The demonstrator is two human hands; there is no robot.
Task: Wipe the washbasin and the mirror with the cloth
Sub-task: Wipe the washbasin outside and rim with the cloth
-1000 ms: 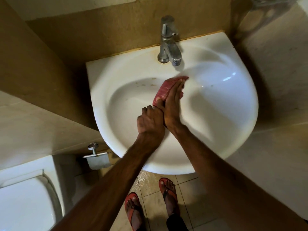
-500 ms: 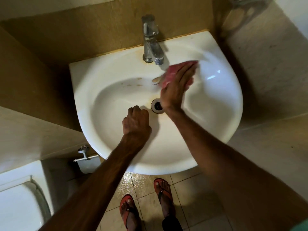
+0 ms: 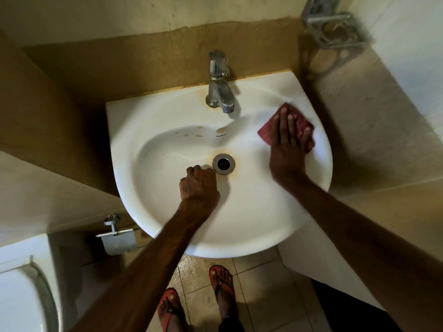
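Observation:
A white washbasin (image 3: 167, 219) fills the middle of the view, with a chrome tap (image 3: 219, 85) at its back and a round drain (image 3: 224, 163) ringed by rusty stains. My right hand (image 3: 288, 149) presses flat on a folded red cloth (image 3: 266, 131) against the basin's right inner slope, near the rim. My left hand (image 3: 200, 185) is a closed fist resting inside the bowl just left of the drain, holding nothing. No mirror is in view.
A metal holder (image 3: 332, 29) hangs on the wall at the top right. A toilet-paper holder (image 3: 118, 238) sits below the basin's left side, and a white toilet (image 3: 21, 295) is at the bottom left. My sandalled feet (image 3: 220, 281) stand on the tiled floor.
My right hand has slid the cloth from below the tap out to the basin's right side. The left fist stayed by the drain, which the hands no longer cover.

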